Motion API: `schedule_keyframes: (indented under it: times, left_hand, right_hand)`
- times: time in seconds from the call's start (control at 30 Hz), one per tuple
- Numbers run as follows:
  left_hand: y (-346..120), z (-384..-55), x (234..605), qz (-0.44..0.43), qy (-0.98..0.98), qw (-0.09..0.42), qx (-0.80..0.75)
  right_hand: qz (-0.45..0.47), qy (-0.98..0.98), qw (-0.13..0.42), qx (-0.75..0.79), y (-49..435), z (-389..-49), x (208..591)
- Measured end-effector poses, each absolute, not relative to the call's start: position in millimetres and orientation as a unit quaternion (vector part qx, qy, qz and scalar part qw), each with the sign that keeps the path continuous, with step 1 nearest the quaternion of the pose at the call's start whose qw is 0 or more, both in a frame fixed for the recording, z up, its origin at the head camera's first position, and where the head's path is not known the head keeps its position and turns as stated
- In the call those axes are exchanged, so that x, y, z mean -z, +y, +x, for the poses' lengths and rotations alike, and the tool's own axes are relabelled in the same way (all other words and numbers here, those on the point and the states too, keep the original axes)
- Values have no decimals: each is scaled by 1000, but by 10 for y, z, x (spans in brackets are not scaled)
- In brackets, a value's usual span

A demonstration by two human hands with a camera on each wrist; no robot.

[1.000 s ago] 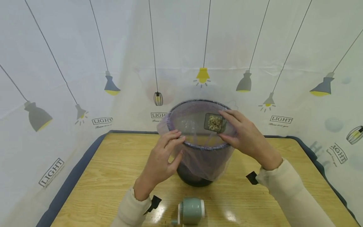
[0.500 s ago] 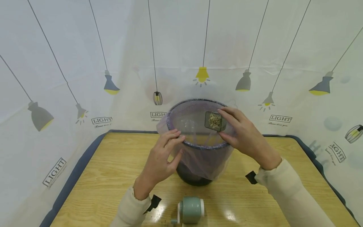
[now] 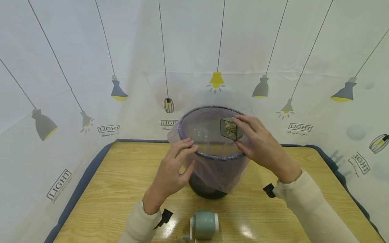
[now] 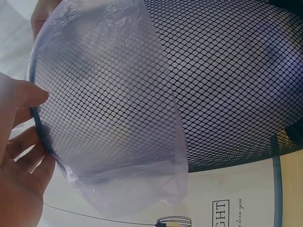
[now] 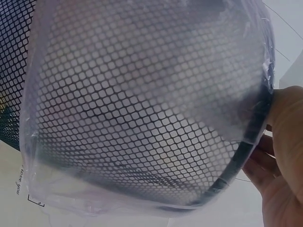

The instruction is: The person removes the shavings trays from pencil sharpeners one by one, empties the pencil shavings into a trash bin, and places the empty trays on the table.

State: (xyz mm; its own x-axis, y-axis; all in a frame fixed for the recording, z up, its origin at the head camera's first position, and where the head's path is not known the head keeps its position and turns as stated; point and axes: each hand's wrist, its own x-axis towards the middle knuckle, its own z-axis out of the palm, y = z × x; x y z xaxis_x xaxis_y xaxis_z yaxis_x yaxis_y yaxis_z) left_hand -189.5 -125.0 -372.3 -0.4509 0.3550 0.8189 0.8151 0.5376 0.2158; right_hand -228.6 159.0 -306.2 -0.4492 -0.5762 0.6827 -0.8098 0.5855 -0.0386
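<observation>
A black mesh wastebasket [image 3: 206, 191], lined with a thin purple plastic bag [image 3: 223, 173], stands on the table. My left hand [image 3: 173, 168] holds its near left rim, fingers over the edge and thumb outside; the left wrist view shows this hand [image 4: 23, 156] at the rim too. Between thumb and fingers, my right hand [image 3: 262, 145] pinches a small clear shavings drawer [image 3: 225, 125] over the mouth of the basket. Pencil shavings [image 3: 230, 129] lie inside the drawer, which is tilted. In the right wrist view the bag and mesh hide the drawer from sight.
A teal crank pencil sharpener [image 3: 205, 225] with white ends lies close to the table's near edge. The wooden table [image 3: 121, 175] has a dark blue border [image 3: 82, 189]. A white curtain printed with lamps [image 3: 194, 40] hangs behind.
My right hand has tipped the shavings drawer a little further, and its side shows more. The left hand stays at the rim.
</observation>
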Motion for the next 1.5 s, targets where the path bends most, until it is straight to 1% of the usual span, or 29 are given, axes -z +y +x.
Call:
schedule_keyframes:
  times: [0.23, 0.5, 0.97, 1.27, 1.5]
  left_hand:
    - [-1252, -1907, 3735, -371, -791, 375, 310]
    - [-1251, -1908, 3735, -370, -792, 374, 309]
    - [-1252, -1916, 3746, -370, -792, 374, 310]
    - [-1251, -1911, 3750, -369, -793, 375, 309]
    - [-1251, -1912, 3755, -367, -794, 373, 308]
  right_hand:
    - [425, -827, 327, -169, 1579, -2275, 3053]
    - [444, -813, 354, -128, 1562, -2288, 3037]
    - [455, -803, 369, -113, 1553, -2289, 3027]
    - [463, -803, 370, -57, 1561, -2267, 2999]
    - [462, -805, 370, -42, 1554, -2255, 2998]
